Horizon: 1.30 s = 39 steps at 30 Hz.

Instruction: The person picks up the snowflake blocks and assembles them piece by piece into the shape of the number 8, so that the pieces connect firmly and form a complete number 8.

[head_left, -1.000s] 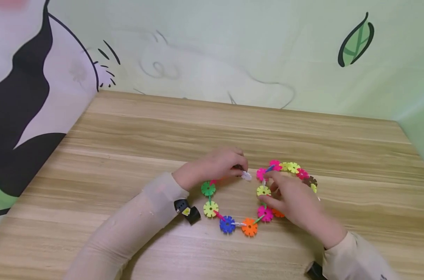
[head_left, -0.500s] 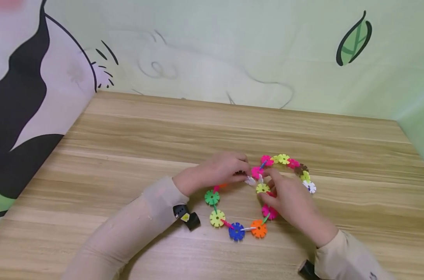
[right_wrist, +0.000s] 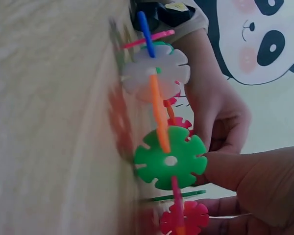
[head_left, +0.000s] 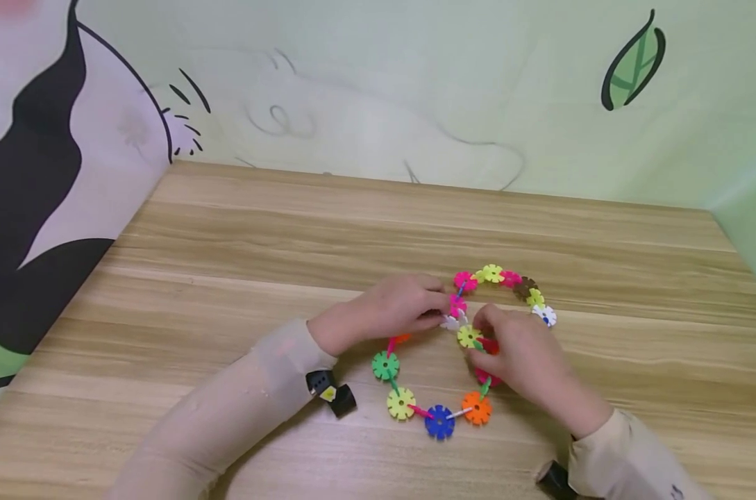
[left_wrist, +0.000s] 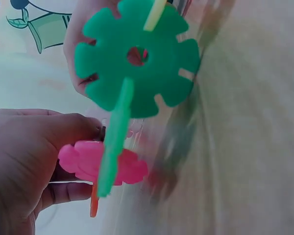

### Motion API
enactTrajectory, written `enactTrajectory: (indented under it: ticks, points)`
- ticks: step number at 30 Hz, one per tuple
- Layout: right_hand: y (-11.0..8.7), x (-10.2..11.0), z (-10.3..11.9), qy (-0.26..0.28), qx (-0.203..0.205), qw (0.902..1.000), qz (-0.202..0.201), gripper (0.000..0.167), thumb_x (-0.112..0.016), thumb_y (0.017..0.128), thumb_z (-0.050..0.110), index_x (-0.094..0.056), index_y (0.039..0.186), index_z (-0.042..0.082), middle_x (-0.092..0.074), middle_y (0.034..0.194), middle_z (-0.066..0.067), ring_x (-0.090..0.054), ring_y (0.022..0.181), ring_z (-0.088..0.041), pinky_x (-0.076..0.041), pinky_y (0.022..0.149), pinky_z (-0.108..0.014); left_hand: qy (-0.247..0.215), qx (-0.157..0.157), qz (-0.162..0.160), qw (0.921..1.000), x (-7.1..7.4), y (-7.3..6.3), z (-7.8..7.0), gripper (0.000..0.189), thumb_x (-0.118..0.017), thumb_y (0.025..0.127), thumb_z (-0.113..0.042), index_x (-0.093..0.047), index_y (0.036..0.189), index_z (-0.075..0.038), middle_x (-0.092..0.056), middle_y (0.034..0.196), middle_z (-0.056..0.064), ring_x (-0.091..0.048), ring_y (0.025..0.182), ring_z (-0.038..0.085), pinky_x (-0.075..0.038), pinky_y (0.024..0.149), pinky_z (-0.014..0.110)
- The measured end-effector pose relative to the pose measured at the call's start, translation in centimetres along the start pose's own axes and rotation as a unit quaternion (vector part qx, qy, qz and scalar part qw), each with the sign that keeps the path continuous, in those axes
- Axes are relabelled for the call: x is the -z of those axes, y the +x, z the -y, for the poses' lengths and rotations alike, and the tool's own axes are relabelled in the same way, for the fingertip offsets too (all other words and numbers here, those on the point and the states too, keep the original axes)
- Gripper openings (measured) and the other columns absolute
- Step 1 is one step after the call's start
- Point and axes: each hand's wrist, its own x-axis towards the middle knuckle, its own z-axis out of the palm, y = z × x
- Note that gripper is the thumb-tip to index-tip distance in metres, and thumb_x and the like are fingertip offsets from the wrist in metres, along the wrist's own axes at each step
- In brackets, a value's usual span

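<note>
Pinching the white disc [head_left: 450, 322] at one chain end, the left hand [head_left: 395, 307] meets the right hand [head_left: 520, 361], whose fingers grip a yellow-green disc [head_left: 468, 336]. One snowflake-disc chain [head_left: 440, 417] curls on the wooden table [head_left: 228, 264]; about fifteen discs show.

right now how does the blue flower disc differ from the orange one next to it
The blue disc lies nearest the person, at the bottom of the ring; the orange disc sits to its right, slightly farther up. The blue one lies clear of both hands; the orange one is close below the right hand. Both are notched flower shapes, flat on the table, joined by a thin stick.
</note>
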Motion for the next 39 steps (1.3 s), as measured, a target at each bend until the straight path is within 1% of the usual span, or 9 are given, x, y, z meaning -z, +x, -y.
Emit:
enactTrajectory:
  ticks: [4, 10, 17, 20, 24, 29, 34, 37, 39]
  points:
    - [0.0, 0.2, 0.0, 0.004, 0.009, 0.9999, 0.010, 0.029, -0.076, 0.076, 0.017, -0.066, 0.101, 0.006, -0.069, 0.083, -0.002, -0.056, 0.068, -0.011, -0.048, 0.064, -0.031, -0.004, -0.008, -0.007, 0.9999, 0.0, -0.3, -0.2, 0.006, -0.066, 0.090, -0.018, -0.069, 0.088, -0.013, -0.064, 0.090, 0.001, -0.059, 0.078, 0.011, -0.051, 0.072, 0.022]
    - [0.0, 0.0, -0.1, 0.006, 0.018, 0.9997, 0.013, 0.035, -0.075, 0.080, 0.018, -0.069, 0.111, 0.003, -0.072, 0.101, -0.010, -0.064, 0.083, -0.020, -0.053, 0.076, -0.042, 0.003, -0.005, 0.007, 1.0000, 0.0, -0.3, -0.7, 0.008, -0.065, 0.091, -0.020, -0.069, 0.091, -0.014, -0.064, 0.091, 0.000, -0.057, 0.078, 0.010, -0.051, 0.072, 0.021]
    - [0.2, 0.7, -0.8, 0.095, 0.012, 0.9948, 0.034, 0.022, -0.060, 0.092, 0.012, -0.070, 0.110, 0.002, -0.072, 0.108, -0.014, -0.066, 0.098, -0.027, -0.053, 0.085, -0.047, 0.007, -0.005, 0.006, 0.9999, 0.1, -0.1, -0.7, 0.007, -0.064, 0.091, -0.019, -0.067, 0.088, -0.014, -0.061, 0.085, 0.000, -0.052, 0.073, 0.009, -0.047, 0.066, 0.019]
    - [0.3, 0.7, -0.9, 0.102, 0.018, 0.9937, 0.044, 0.025, -0.064, 0.090, 0.014, -0.070, 0.111, 0.002, -0.071, 0.109, -0.013, -0.066, 0.102, -0.028, -0.052, 0.087, -0.047, 0.004, -0.003, 0.009, 0.9999, 0.1, -0.2, -0.6, 0.008, -0.064, 0.091, -0.020, -0.067, 0.088, -0.014, -0.061, 0.086, 0.000, -0.052, 0.073, 0.009, -0.047, 0.066, 0.019]
    - [0.2, 0.3, -0.6, 0.054, 0.015, 0.9974, 0.047, 0.035, -0.074, 0.083, 0.024, -0.069, 0.111, 0.004, -0.072, 0.107, -0.010, -0.065, 0.101, -0.027, -0.052, 0.086, -0.045, 0.005, 0.000, 0.013, 0.9999, 0.1, -0.4, -0.6, 0.009, -0.065, 0.092, -0.022, -0.070, 0.091, -0.015, -0.065, 0.092, -0.001, -0.058, 0.079, 0.009, -0.050, 0.071, 0.020]
    - [0.0, -0.4, 0.1, -0.014, 0.009, 0.9998, 0.013, 0.037, -0.077, 0.080, 0.028, -0.070, 0.108, 0.005, -0.072, 0.102, -0.010, -0.064, 0.097, -0.030, -0.050, 0.085, -0.047, 0.016, -0.017, 0.003, 0.9997, 0.0, -0.5, -0.5, 0.010, -0.064, 0.092, -0.022, -0.072, 0.096, -0.016, -0.066, 0.097, -0.001, -0.062, 0.087, 0.010, -0.052, 0.077, 0.021]
    - [0.1, -0.6, 0.3, 0.007, 0.001, 1.0000, 0.001, 0.040, -0.079, 0.078, 0.024, -0.067, 0.111, 0.005, -0.072, 0.094, -0.007, -0.064, 0.081, -0.020, -0.052, 0.073, -0.038, 0.036, -0.033, -0.014, 0.9987, -0.1, -0.6, -0.5, 0.009, -0.065, 0.092, -0.023, -0.072, 0.095, -0.017, -0.063, 0.093, 0.000, -0.059, 0.084, 0.011, -0.051, 0.074, 0.021]
    - [0.1, -0.7, 0.2, 0.026, -0.002, 0.9997, -0.001, 0.038, -0.080, 0.077, 0.022, -0.066, 0.108, 0.005, -0.072, 0.088, -0.005, -0.062, 0.074, -0.015, -0.051, 0.067, -0.034, 0.045, -0.030, -0.011, 0.9985, -0.1, -0.6, -0.6, 0.009, -0.064, 0.092, -0.022, -0.072, 0.095, -0.017, -0.062, 0.092, -0.001, -0.057, 0.085, 0.012, -0.050, 0.074, 0.021]
    - [0.1, -0.7, 0.2, 0.033, -0.002, 0.9995, -0.004, 0.034, -0.081, 0.077, 0.021, -0.065, 0.103, 0.005, -0.072, 0.089, -0.005, -0.064, 0.075, -0.016, -0.052, 0.068, -0.035, 0.054, -0.028, -0.005, 0.9981, 0.0, -0.6, -0.7, 0.009, -0.064, 0.093, -0.022, -0.072, 0.095, -0.017, -0.062, 0.092, -0.001, -0.057, 0.085, 0.012, -0.050, 0.074, 0.022]
